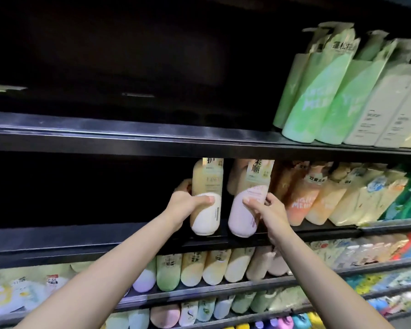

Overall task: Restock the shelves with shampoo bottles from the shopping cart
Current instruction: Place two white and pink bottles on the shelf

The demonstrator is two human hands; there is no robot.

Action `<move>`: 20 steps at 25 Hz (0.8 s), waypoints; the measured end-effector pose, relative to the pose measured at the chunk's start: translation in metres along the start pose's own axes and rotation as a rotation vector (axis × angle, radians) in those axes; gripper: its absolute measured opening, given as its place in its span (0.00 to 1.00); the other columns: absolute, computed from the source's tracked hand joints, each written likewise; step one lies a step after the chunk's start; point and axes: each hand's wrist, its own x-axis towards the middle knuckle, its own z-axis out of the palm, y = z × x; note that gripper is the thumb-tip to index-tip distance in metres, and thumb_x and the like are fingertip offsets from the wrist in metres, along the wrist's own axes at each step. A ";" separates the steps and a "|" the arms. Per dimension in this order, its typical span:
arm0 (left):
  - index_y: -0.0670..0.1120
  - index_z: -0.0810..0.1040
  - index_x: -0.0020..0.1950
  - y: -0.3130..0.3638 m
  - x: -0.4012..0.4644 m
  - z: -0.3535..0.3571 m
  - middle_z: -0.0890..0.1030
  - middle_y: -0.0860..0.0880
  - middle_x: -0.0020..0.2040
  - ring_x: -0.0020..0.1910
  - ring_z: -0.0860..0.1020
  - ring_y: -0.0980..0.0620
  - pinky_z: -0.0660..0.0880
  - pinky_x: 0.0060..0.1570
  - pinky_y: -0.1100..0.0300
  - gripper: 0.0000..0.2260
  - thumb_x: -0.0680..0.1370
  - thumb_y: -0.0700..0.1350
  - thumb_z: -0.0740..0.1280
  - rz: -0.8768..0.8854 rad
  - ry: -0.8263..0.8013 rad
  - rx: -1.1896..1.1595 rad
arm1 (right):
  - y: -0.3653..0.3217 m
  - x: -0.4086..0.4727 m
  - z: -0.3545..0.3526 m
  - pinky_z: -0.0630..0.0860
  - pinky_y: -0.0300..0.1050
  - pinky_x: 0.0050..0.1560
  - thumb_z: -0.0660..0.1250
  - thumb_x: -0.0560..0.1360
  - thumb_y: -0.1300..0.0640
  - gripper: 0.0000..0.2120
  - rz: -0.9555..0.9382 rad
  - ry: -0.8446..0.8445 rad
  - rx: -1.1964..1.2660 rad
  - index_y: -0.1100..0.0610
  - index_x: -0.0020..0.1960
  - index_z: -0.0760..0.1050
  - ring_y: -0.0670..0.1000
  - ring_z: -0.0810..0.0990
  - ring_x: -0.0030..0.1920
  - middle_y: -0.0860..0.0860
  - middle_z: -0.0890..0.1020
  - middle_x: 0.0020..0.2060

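Note:
On the middle shelf (pixel 81 236) stand two shampoo bottles side by side. My left hand (pixel 185 205) grips the cream and white bottle (pixel 205 219) around its middle. To its right is a pink and peach bottle (pixel 241 217), which my right hand (pixel 268 210) holds with thumb across the front and fingers behind. Both bottles rest upright at the shelf's front edge, and their tops are hidden behind the upper shelf's edge. More bottles sit behind them in the dark.
Orange and yellow bottles (pixel 318 198) fill the middle shelf to the right. Green and white pump bottles (pixel 337 96) stand on the upper shelf (pixel 128 136) at right; its left part is dark. Lower shelves (pixel 223 290) carry rows of pastel bottles. No cart is in view.

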 end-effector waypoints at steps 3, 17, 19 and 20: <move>0.45 0.72 0.59 -0.011 0.017 0.018 0.82 0.49 0.51 0.47 0.81 0.55 0.77 0.43 0.64 0.27 0.64 0.36 0.78 -0.002 0.042 0.021 | 0.009 0.024 -0.009 0.75 0.30 0.34 0.74 0.68 0.65 0.15 -0.013 0.003 0.028 0.58 0.52 0.76 0.46 0.82 0.41 0.51 0.83 0.44; 0.49 0.68 0.66 -0.024 0.039 0.048 0.79 0.50 0.59 0.58 0.78 0.55 0.76 0.57 0.58 0.35 0.62 0.37 0.78 0.054 -0.103 0.133 | 0.028 0.062 -0.046 0.75 0.29 0.43 0.75 0.66 0.68 0.22 -0.169 -0.295 -0.143 0.58 0.57 0.76 0.37 0.82 0.44 0.47 0.83 0.47; 0.49 0.67 0.67 -0.026 0.037 0.049 0.79 0.50 0.60 0.58 0.78 0.55 0.75 0.56 0.59 0.36 0.63 0.38 0.78 0.070 -0.102 0.139 | 0.031 0.063 -0.050 0.75 0.30 0.44 0.77 0.64 0.67 0.23 -0.198 -0.315 -0.190 0.63 0.57 0.76 0.40 0.83 0.46 0.49 0.84 0.47; 0.50 0.67 0.67 -0.027 0.037 0.049 0.79 0.50 0.60 0.58 0.78 0.55 0.75 0.56 0.59 0.36 0.63 0.38 0.78 0.073 -0.101 0.139 | 0.033 0.065 -0.051 0.75 0.32 0.45 0.77 0.64 0.66 0.23 -0.209 -0.319 -0.202 0.63 0.57 0.76 0.42 0.83 0.47 0.50 0.84 0.47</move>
